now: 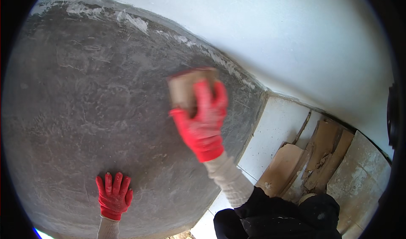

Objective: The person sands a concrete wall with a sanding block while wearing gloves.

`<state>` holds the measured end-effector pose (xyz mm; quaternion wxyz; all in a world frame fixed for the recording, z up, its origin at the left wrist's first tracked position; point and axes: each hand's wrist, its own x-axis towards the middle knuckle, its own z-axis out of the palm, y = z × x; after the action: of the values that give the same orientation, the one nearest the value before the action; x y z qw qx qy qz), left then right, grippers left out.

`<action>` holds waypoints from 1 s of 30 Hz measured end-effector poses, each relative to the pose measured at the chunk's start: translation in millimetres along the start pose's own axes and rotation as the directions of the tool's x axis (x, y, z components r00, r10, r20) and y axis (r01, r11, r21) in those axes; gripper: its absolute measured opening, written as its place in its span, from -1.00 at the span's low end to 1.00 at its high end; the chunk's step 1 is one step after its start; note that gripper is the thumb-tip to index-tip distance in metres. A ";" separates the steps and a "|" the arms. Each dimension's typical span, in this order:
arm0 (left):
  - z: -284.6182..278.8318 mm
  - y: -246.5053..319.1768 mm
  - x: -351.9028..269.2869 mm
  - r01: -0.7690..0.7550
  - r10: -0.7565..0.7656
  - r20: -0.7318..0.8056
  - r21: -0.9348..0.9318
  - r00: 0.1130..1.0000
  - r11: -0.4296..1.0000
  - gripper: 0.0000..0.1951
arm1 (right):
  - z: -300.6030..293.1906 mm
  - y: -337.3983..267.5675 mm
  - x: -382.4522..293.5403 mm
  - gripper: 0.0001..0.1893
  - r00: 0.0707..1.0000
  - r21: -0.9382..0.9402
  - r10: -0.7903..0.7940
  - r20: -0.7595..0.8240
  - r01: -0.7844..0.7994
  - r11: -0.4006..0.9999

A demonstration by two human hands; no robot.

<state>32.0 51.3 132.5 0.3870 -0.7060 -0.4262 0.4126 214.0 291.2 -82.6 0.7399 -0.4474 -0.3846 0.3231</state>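
Note:
A red glove covers my right hand (206, 121), which grips a tan block with a dark red edge (184, 90), perhaps a sanding block; both are blurred. The block lies against or close to the grey plastered surface (120, 121), below its upper border with pale smears. My left hand (113, 194), also in a red glove, rests flat on the same surface at the lower left, fingers spread and holding nothing. The underside of the block is hidden.
A white wall (301, 39) meets the grey surface along the top. At the right are white floor tiles (272, 121), torn brown cardboard (320, 140), a thin stick (302, 128) and a stained board or tile (358, 175). My dark-clothed legs show at the lower right.

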 end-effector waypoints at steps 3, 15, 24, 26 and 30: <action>-9.6 -5.7 -16.2 0.026 -0.028 0.067 0.034 0.997 0.999 -0.43 | -3.9 72.6 -16.6 -0.13 0.782 0.278 0.616 -0.093 -0.573 0.771; -6.4 -9.4 -17.2 -0.005 0.003 0.052 0.047 0.999 0.999 -0.40 | 27.3 -41.3 -4.7 -0.07 0.999 0.095 -0.034 0.014 0.032 0.995; -6.3 -2.5 -8.7 0.016 -0.016 0.026 0.027 1.000 1.000 -0.42 | -32.3 121.0 -19.8 -0.21 0.394 0.643 0.918 0.043 -0.714 0.276; -2.4 -0.9 -6.9 -0.009 0.008 0.035 0.027 0.999 1.000 -0.42 | -28.8 115.0 -26.2 -0.20 0.370 0.433 0.925 -0.082 -0.823 0.368; -4.9 0.3 -2.0 -0.008 0.008 0.005 0.016 1.000 1.000 -0.43 | -4.8 26.8 -8.5 -0.12 0.933 0.017 0.351 -0.083 -0.351 0.936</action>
<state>35.9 48.4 134.5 0.3900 -0.7033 -0.4209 0.4195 210.3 292.7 -110.8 0.6864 -0.5216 -0.2667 0.4309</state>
